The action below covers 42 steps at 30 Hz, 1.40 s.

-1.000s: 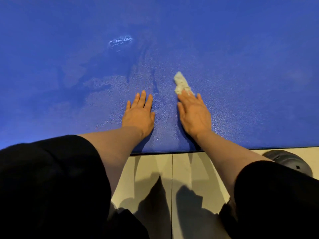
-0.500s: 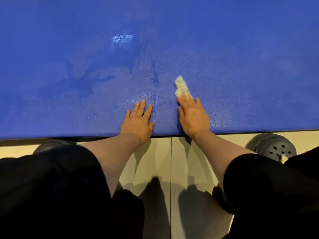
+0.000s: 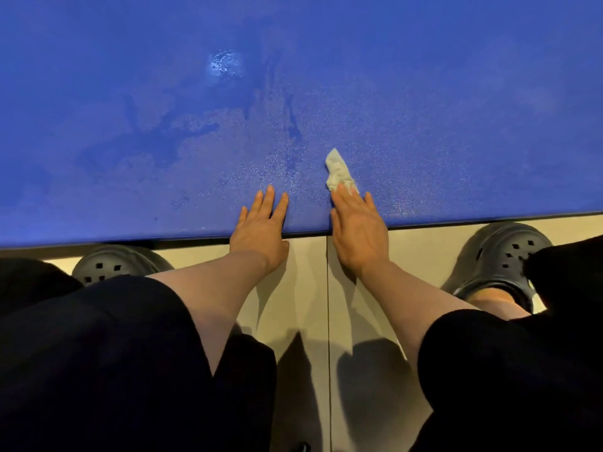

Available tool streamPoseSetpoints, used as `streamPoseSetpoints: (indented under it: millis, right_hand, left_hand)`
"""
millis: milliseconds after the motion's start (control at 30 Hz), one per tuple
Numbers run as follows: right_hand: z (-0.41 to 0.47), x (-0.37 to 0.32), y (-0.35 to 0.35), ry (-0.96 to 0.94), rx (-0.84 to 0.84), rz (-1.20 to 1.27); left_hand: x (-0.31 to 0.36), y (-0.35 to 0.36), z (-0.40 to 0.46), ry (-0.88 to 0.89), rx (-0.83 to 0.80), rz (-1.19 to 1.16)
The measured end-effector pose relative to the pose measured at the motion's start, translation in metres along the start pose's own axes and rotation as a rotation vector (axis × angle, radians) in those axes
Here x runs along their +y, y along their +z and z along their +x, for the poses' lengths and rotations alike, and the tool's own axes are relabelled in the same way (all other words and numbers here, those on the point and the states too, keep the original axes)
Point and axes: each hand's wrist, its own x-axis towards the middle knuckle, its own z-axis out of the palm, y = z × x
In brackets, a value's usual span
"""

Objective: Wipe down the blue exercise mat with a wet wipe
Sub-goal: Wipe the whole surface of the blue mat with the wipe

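Kneeling at the near edge of the broad blue textured exercise mat [image 3: 424, 93], we have both palms laid flat across that edge, heels of the hands over the pale beige tiled floor [image 3: 310, 272] and fingers on the mat. Our left hand [image 3: 261, 230] lies spread and straight-fingered, holding nothing, its fingertips resting on the blue surface. Our right hand [image 3: 357, 231] lies just beside it, fingers straight and close together, pressing down on the small crumpled white wet wipe [image 3: 337, 171]; the wipe's near end is pinned under the fingertips, and the rest sticks out ahead of them on the mat, angled slightly toward the left. Darker damp streaks and patches [image 3: 146, 141] mark the mat ahead of the left hand, and a small bright glistening spot [image 3: 225, 65] shows farther out. Black loose sleeves [image 3: 98, 353] cover our upper arms, leaving the forearms bare. On the floor, close to the mat's edge, a dark grey perforated clog [image 3: 502, 256] sits on the right with a foot in it, and another clog [image 3: 111, 265] peeks out on the left, partly hidden by the sleeve.
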Motion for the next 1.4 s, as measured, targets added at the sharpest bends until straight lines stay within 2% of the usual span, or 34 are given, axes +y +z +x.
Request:
streamPoseSetpoints:
  millis: [67,167,233,300,367,433,567,700,833,1033,1167,1267,1400]
  right_hand:
    - [-0.001,0.01,0.002,0.098,0.063,-0.018]
    - [-0.002,-0.018,0.02,0.224,0.148,0.024]
    - [-0.008,-0.047,0.034,0.158,0.146,0.04]
    - [-0.02,-0.063,0.041,-0.005,0.091,0.036]
    - [-0.024,-0.052,0.04,-0.119,0.061,0.031]
    - [-0.024,-0.028,0.034,-0.144,0.105,0.023]
    - [-0.031,0.014,0.019,0.049,0.202,-0.038]
    - [-0.031,-0.02,0.04,0.23,0.253,0.056]
    - [-0.04,-0.049,0.052,0.101,0.194,0.069]
    - [-0.041,-0.016,0.029,-0.143,0.216,0.071]
    - [-0.034,-0.013,0.025,-0.105,0.302,0.065]
    - [-0.026,-0.014,0.03,-0.147,0.187,-0.005]
    - [-0.017,-0.007,0.033,-0.075,0.045,-0.039]
  left_hand:
    - [0.002,0.004,0.0,0.007,0.024,0.009]
    - [0.006,0.01,0.001,0.001,0.053,0.016]
    - [0.005,0.012,0.001,0.002,0.079,0.025]
    - [0.005,0.015,0.001,0.008,0.108,0.033]
    - [0.003,0.017,0.002,0.02,0.139,0.065]
    - [-0.001,0.016,0.001,0.038,0.16,0.12]
    - [-0.01,0.014,0.002,0.066,0.178,0.158]
    - [-0.002,0.015,0.003,0.059,0.149,0.131]
    - [-0.005,0.017,0.004,0.059,0.13,0.132]
    - [-0.01,0.023,0.006,0.063,0.176,0.179]
    - [-0.004,0.024,0.007,0.048,0.197,0.143]
    - [-0.002,0.025,0.004,0.033,0.188,0.12]
    - [0.0,0.021,0.004,0.041,0.186,0.046]
